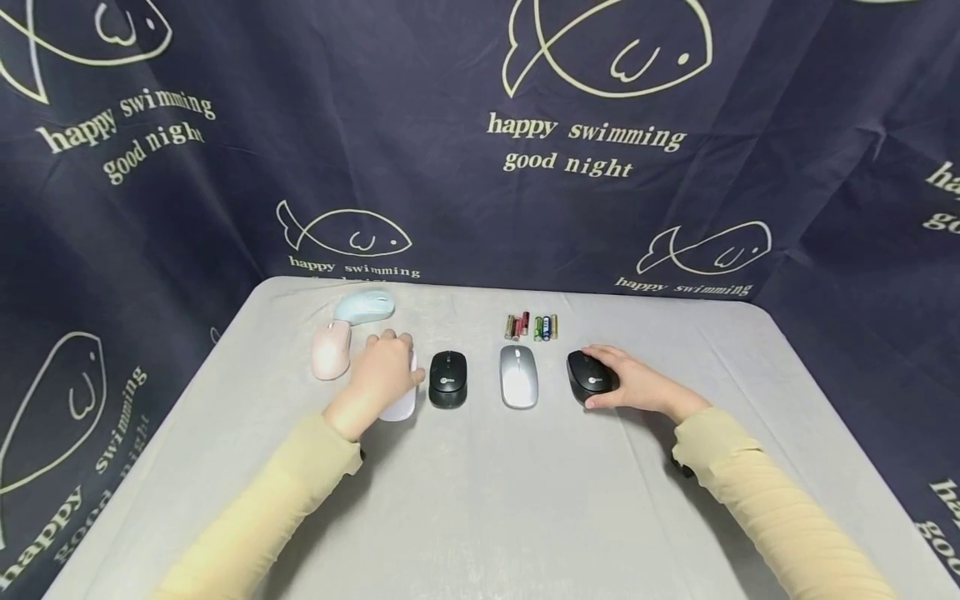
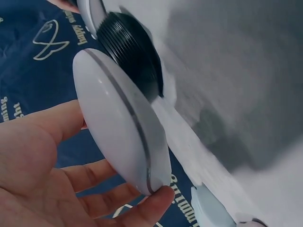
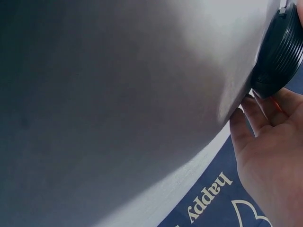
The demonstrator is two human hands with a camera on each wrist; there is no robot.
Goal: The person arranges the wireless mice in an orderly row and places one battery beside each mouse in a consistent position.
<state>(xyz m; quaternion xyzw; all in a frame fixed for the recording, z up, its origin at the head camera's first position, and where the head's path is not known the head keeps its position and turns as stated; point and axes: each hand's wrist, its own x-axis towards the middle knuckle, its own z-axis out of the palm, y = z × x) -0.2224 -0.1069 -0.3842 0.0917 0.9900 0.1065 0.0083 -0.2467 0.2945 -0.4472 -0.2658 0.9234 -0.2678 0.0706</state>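
My left hand (image 1: 381, 373) grips a white computer mouse (image 1: 401, 405) from above, with the thumb on its right side. In the left wrist view the mouse (image 2: 113, 118) shows a grey band along its edge, thumb and fingers at its sides. To its right sits a black mouse (image 1: 447, 379) with a ribbed side. On the right, my other hand (image 1: 633, 383) holds a second black mouse (image 1: 587, 375) between thumb and fingers. Its ribbed side (image 3: 279, 52) shows in the right wrist view. Between the two black mice lies a silver mouse (image 1: 519, 377).
A pink mouse (image 1: 331, 351) and a light blue mouse (image 1: 365, 307) lie left of my left hand, close together. Several batteries (image 1: 517, 326) stand in two small groups behind the silver mouse. The grey-white table (image 1: 510, 500) backs onto a dark blue printed cloth (image 1: 480, 225).
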